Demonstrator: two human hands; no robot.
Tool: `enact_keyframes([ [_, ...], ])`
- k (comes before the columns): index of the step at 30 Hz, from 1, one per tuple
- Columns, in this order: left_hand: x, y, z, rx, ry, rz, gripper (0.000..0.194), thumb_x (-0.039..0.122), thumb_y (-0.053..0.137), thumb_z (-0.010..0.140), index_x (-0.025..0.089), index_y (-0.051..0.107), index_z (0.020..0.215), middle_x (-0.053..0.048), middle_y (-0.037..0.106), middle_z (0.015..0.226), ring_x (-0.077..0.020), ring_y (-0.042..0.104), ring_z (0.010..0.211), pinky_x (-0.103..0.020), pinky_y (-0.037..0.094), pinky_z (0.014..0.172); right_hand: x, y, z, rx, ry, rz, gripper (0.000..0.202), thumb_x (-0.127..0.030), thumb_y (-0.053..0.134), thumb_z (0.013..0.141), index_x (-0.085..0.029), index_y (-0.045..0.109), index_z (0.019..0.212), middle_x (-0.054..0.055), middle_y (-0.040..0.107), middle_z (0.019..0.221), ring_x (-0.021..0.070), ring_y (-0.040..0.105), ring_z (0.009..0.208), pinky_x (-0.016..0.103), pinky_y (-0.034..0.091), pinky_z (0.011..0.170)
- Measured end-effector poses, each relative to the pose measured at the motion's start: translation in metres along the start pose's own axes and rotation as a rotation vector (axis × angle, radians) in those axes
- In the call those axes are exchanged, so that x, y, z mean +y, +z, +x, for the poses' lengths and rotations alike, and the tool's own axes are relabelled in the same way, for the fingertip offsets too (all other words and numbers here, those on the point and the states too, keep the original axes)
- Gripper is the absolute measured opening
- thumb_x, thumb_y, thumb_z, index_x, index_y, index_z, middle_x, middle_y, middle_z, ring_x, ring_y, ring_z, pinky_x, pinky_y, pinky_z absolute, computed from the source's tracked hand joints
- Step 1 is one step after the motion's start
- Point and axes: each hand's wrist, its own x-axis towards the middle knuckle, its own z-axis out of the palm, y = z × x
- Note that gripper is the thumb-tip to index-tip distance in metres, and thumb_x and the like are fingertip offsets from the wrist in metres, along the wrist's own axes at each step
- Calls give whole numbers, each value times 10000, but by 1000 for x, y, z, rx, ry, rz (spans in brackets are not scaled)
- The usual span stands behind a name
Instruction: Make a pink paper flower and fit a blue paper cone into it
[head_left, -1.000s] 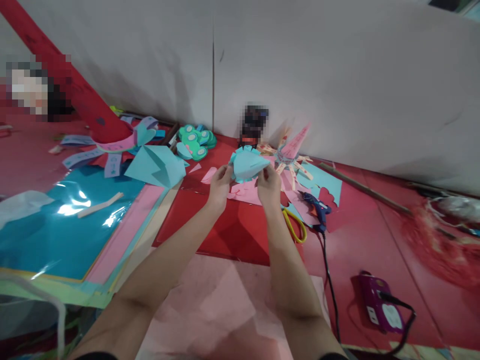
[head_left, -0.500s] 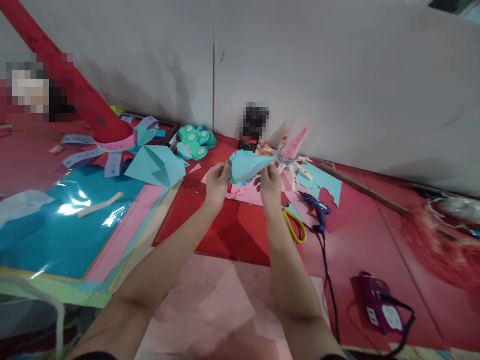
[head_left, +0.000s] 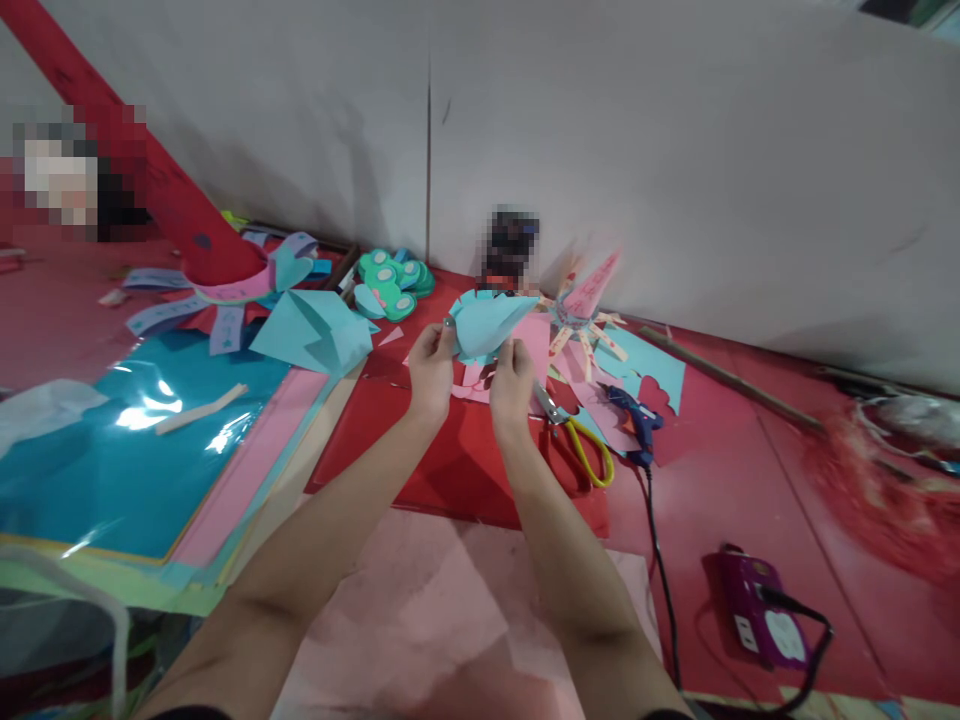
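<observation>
Between my two hands is a light-blue paper cone, its tip pointing right and its wide end cut into a fringe of tabs. My left hand pinches the fringed end. My right hand has its fingers closed on the cone's lower side. Below it lie pink paper pieces on a red sheet. Scissors with yellow handles lie just right of my right hand. Farther right rests a blue glue gun. A pink paper cone with a ring of patterned strips stands behind.
A folded light-blue sheet and green paper shapes lie to the left. A tall red tube leans there, above a glossy blue pack. A purple power strip with a black cord sits at right. A grey wall rises behind.
My right hand has slid left along the cone, from near its tip toward the middle. The cone's tip now tilts up, and more of the scissors shows.
</observation>
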Motion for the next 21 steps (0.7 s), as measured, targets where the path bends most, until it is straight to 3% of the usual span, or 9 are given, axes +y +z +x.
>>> enact_keyframes([
  [8,-4,-1,3,-48,-46,4,237,416,611,753,181,579,762,18,527,700,-90,489,638,-194,389,574,7,-5,8,-11,-55,-95,292,-412,351,887,-216,357,671,-82,379,532,69,415,448,199,333,459],
  [16,2,-3,9,-58,-13,-12,290,429,623,748,176,537,635,40,461,577,-79,426,544,-194,375,535,8,-6,9,-23,-66,-140,280,-369,365,886,-214,351,653,-83,375,524,66,409,451,196,321,458],
  [21,8,-2,7,-50,-50,-83,313,397,631,743,180,471,584,49,421,563,-71,410,537,-181,375,533,3,-7,11,-48,-17,-36,280,-378,372,883,-216,344,657,-91,357,517,56,417,410,185,326,412],
])
